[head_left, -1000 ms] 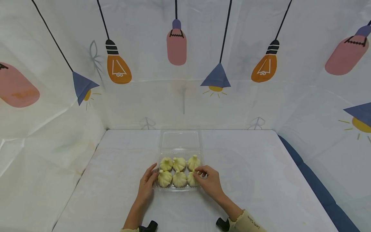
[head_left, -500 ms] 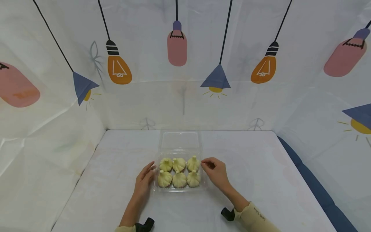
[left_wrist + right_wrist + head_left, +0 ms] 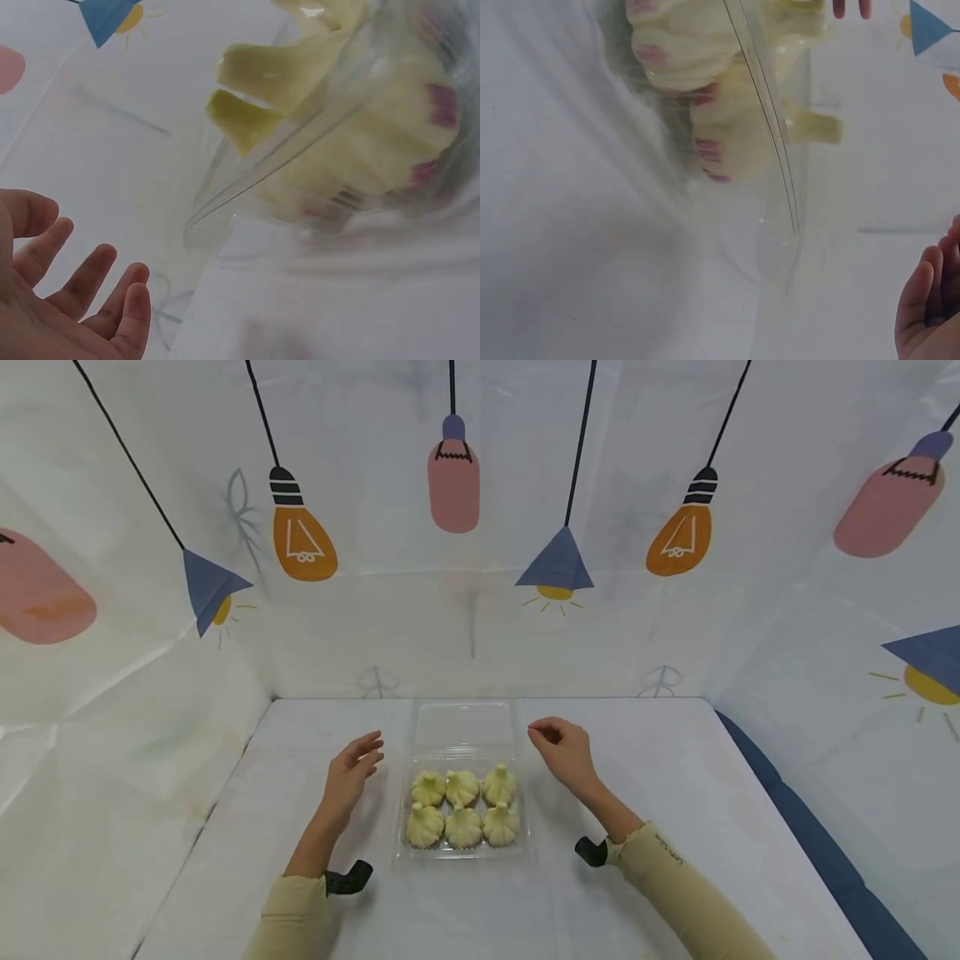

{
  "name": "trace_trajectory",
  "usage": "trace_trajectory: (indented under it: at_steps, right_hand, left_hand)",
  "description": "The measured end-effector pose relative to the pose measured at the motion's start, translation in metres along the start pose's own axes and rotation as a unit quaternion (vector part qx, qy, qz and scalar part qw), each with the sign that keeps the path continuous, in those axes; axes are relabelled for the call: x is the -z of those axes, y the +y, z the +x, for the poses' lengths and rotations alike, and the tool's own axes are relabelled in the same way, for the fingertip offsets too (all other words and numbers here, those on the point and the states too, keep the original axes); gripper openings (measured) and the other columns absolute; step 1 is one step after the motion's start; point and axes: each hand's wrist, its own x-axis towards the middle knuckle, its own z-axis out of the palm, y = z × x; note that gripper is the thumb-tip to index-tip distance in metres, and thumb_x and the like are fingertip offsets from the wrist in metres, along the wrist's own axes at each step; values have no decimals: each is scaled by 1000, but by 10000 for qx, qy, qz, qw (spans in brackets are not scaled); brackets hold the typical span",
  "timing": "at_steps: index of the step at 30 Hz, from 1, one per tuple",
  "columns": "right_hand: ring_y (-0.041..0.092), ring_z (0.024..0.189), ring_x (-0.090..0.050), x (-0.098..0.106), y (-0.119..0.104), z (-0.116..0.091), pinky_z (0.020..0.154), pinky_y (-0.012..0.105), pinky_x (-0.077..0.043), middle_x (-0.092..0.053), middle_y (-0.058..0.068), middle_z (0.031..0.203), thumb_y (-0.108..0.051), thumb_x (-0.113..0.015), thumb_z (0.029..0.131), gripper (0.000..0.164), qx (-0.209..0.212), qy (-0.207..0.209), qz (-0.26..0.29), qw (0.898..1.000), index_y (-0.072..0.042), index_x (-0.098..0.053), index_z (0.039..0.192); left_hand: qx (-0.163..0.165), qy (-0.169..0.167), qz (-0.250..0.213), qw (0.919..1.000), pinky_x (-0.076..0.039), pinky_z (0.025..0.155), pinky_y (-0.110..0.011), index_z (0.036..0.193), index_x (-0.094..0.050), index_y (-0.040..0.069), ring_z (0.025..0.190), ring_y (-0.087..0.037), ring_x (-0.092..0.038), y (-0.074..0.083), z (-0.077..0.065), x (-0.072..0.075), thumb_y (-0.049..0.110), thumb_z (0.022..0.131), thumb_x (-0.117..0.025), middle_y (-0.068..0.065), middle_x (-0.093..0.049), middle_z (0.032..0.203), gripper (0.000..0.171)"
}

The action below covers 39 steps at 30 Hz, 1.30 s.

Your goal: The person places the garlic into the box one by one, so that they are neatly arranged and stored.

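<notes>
Several pale garlic bulbs (image 3: 463, 829) sit in two rows in a clear hinged plastic box (image 3: 471, 853), its lid (image 3: 465, 725) folded back away from me. Purple streaks show on a garlic bulb (image 3: 375, 142) through the box wall in the left wrist view. My left hand (image 3: 350, 777) hovers left of the box, fingers spread and slightly bent, holding nothing. Right of the lid is my right hand (image 3: 564, 756), its fingers loosely curled with thumb and forefinger close together. In the right wrist view that hand (image 3: 934, 300) shows only partly, at the edge, with nothing visible in it.
The box rests on a white table (image 3: 645, 877) backed by a white sheet (image 3: 495, 627) printed with lamps. A dark blue strip (image 3: 810, 827) runs along the right edge. Black wrist mounts (image 3: 348, 878) stick out from both sleeves.
The right hand has let go of the front right garlic bulb and moved right, then forward beside the lid. The left hand has left the box's side and moved forward and left.
</notes>
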Motion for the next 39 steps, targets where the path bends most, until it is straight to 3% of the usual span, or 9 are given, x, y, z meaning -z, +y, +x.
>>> trace_trajectory:
  at_steps: [4, 9, 14, 19, 27, 32, 39]
  right_hand:
    - [18, 77, -60, -1, 4, 18, 67, 32, -49, -68, 4, 86, -14, -69, 92, 10, -181, 25, -127, 9998, -7, -73, 97]
    - [20, 85, -61, -3, 5, 36, 71, 36, -49, -68, 7, 95, -18, -66, 94, 16, -604, -155, -157, 9979, -6, -72, 103]
    - [23, 89, -61, -8, 16, 52, 71, 37, -50, -68, 8, 99, -20, -64, 95, 21, -1024, -336, -107, 9941, -4, -71, 107]
    - [27, 96, -61, -13, 31, 64, 74, 37, -50, -67, 12, 105, -21, -63, 95, 24, -1467, -497, -194, 9877, -4, -69, 111]
    - [38, 103, -60, -19, 54, 62, 84, 48, -49, -64, 17, 114, -22, -64, 95, 32, -2384, -730, 214, 9682, -1, -65, 120]
    - [32, 101, -62, -22, 65, 59, 85, 44, -50, -65, 17, 114, -22, -64, 95, 35, -2574, -763, 405, 9624, 1, -64, 121]
    - [25, 95, -64, -28, 69, 58, 82, 36, -52, -64, 18, 116, -20, -63, 95, 35, -2669, -785, 726, 9578, 4, -63, 121]
  left_hand:
    - [-52, -90, 145, 9998, -46, 91, -31, 139, -51, 5, 120, -33, -52, 8, 21, 3, 13, 100, -54, -22, -53, 133, 40]
    - [-17, -237, 300, 9993, -45, 95, -39, 141, -48, 2, 119, -34, -54, 15, 44, 5, 11, 100, -53, -24, -53, 133, 42]
    - [230, -443, 214, 9985, -40, 101, -47, 143, -45, 0, 122, -39, -50, 18, 62, 4, 15, 101, -52, -25, -50, 136, 44]
    - [597, -630, 113, 9962, -38, 103, -49, 142, -44, -4, 124, -41, -48, 14, 76, 2, 18, 102, -51, -26, -49, 138, 46]
    - [1402, -532, -339, 9881, -39, 103, -44, 144, -41, -4, 124, -37, -49, -2, 92, -4, 17, 102, -50, -23, -46, 141, 47]
    - [1796, -395, -586, 9812, -43, 99, -39, 143, -43, -2, 121, -33, -53, -14, 97, -8, 16, 102, -52, -21, -47, 141, 46]
    - [1792, -490, -675, 9803, -49, 91, -34, 139, -46, -7, 113, -32, -59, -23, 96, -12, 17, 102, -52, -24, -52, 134, 44]
